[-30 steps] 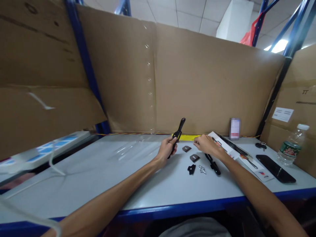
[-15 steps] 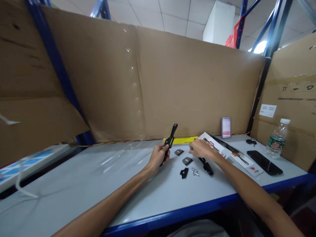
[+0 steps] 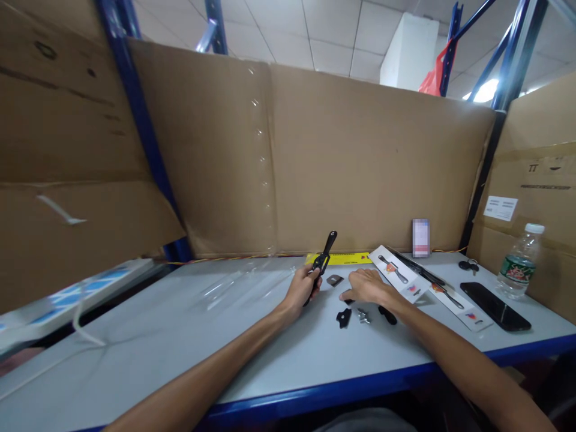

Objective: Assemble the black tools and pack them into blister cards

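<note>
The left hand [image 3: 304, 287] has its grip wrapped around a black spokeshave [image 3: 322, 260], up off the counter [image 3: 252, 360], with the tool's top handle pointing to 1 o'clock. The right hand [image 3: 366, 285] is at 3 o'clock from the left hand. Its fingers bend down over a small dark piece [image 3: 348, 302] that is mostly hidden, so I cannot tell if this grip is pinching it or just touching it. A gray metal blade [image 3: 335, 280] lies flat between the two hands. At 7 o'clock from the right hand is a flat black metal part [image 3: 344, 318], and at 6 o'clock is a little pile of silver screws [image 3: 363, 316]. At 5 o'clock a black tool handle [image 3: 387, 315] pokes out from under the right wrist. A yellow strip [image 3: 346, 258] lies at 11 o'clock from the right hand. At 3 o'clock, close by, is a white card [image 3: 396, 275] with a picture of a spokeshave on it. Farther that way lies a black phone [image 3: 495, 306], with keys [image 3: 468, 265] at its 11 o'clock and a water bottle [image 3: 520, 264] at its 1 o'clock.
</note>
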Demonstrator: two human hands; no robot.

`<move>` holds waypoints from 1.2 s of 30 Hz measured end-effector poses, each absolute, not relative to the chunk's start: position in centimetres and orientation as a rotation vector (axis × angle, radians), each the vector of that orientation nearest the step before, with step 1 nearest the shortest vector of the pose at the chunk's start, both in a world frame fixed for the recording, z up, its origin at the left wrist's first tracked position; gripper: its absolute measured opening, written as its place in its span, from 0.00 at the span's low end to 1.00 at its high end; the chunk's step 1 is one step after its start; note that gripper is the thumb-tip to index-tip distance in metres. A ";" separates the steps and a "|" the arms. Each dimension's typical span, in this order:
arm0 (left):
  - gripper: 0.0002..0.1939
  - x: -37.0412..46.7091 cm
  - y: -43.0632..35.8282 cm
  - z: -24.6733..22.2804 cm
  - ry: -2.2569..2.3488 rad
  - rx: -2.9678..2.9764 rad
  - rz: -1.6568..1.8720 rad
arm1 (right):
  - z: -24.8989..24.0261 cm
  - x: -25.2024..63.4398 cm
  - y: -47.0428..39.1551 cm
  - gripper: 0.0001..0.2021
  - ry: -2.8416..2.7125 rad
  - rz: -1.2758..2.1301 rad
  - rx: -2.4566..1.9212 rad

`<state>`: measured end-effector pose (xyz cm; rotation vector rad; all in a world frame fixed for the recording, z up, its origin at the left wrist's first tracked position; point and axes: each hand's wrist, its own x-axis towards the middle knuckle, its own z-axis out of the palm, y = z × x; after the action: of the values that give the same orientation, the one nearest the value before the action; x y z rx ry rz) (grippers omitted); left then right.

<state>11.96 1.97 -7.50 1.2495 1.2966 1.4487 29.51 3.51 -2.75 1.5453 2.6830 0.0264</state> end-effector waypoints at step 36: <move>0.13 13.3 0.2 -7.2 1.070 1.226 1.254 | -5.4 31.2 7.5 0.14 2.742 -2.241 1.320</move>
<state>13.30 0.19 -7.24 1.2256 1.0701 1.2538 31.23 7.52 -5.41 1.3196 2.7416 -2.2412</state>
